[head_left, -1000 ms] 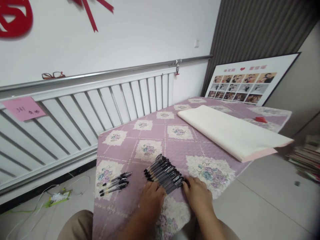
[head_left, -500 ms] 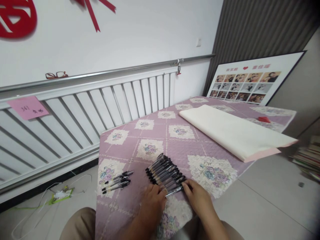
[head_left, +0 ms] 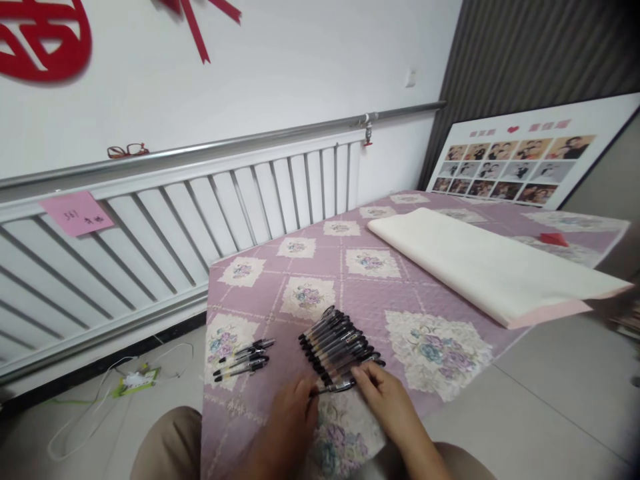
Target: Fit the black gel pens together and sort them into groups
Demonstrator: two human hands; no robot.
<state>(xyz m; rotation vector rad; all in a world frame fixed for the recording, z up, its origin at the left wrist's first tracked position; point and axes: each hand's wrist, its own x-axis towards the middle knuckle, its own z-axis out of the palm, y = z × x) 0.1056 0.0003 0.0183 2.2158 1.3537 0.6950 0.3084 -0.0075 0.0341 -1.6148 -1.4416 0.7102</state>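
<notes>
A pen with a clear barrel and black ends lies crosswise between my two hands, at the near end of a row of pens. My left hand is closed at its left tip, with the fingers partly hidden. On its right end, my right hand pinches with thumb and fingers. The row of black gel pens lies side by side just beyond my hands, several of them close together. Off to the left, a smaller group of pens rests on the patterned tablecloth.
A large folded cream paper sheet lies at the right of the table, near a small red paper. Behind stands a white radiator with a pink note. A photo board leans at the back right.
The view has shifted slightly left. The near pen has slid a little left and toward me relative to the row, with both hands moving along with it.
</notes>
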